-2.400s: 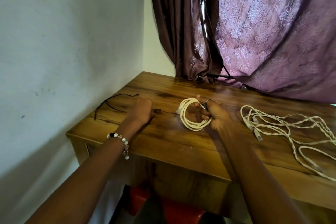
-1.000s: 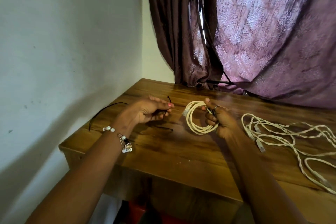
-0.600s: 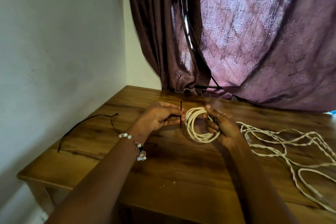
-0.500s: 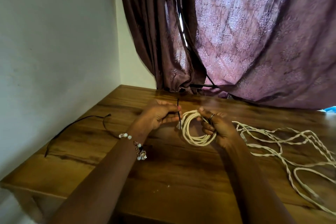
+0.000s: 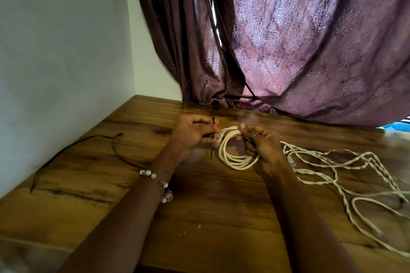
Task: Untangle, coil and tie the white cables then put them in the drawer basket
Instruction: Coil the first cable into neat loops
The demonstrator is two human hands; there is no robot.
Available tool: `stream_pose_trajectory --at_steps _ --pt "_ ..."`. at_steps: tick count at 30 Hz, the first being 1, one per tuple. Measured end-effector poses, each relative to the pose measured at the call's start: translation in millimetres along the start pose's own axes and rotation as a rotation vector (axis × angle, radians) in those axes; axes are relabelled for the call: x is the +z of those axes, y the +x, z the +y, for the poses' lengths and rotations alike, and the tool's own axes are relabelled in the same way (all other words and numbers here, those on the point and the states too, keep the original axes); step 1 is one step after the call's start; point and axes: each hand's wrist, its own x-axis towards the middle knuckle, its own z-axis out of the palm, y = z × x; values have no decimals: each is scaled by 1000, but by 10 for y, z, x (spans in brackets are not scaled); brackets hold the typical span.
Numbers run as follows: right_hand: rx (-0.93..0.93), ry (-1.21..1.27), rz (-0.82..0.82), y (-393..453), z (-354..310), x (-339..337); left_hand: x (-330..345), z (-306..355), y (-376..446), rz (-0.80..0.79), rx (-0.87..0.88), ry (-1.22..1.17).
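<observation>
Over a wooden table (image 5: 199, 217), the right hand (image 5: 264, 146) grips a coiled white cable (image 5: 235, 159) at its right side, holding the loops upright. The left hand (image 5: 190, 135) pinches a thin black tie (image 5: 212, 139) held upright just left of the coil. Tangled white cables (image 5: 346, 168) sprawl to the right; more black ties (image 5: 73, 148) lie near the wall. Purple curtains (image 5: 288, 40) hang behind.

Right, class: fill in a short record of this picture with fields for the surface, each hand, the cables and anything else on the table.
surface: wooden table in a corner, against a wall and curtain
left hand: pinching a thin black tie, held upright beside the coil
right hand: gripping the coiled white cable, ring on one finger
loose cables: white, tangled, lying on the table right of the coil
other ties: thin black strands on the table at left
bracelet: beaded, on the left wrist
</observation>
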Motion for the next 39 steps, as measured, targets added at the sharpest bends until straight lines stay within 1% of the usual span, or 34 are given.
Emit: stream_pose_trajectory --at_steps 4,8,13,16,18,24,26,29,32,34,39 --pt "18 -25 -117 -43 -24 -8 -54 27 1 31 4 -41" --pt "55 2 -211 -64 -34 -57 -104 53 25 115 14 -121" --pt "97 4 -368 -95 -49 -98 -145 18 72 194 139 -76" --pt "93 -24 -409 -110 -67 -76 -133 -6 75 185 189 -35" --pt "87 -38 -419 -117 -74 -62 -113 -22 64 134 185 -14" --pt "73 -41 -434 -113 -53 -47 -9 -60 -39 -122 89 69" --pt "67 -47 -437 -107 -49 -36 15 -80 -68 -181 58 117" --pt "65 -56 -424 -114 -50 -19 24 -134 -68 -191 -29 115" --pt "30 -51 -394 -104 -43 16 33 -176 -47 -167 -186 -47" --pt "-9 -42 -390 -95 -32 58 8 -194 -13 -128 -256 -149" --pt "-70 -56 -437 -98 -5 103 -57 -217 58 -171 -386 -239"
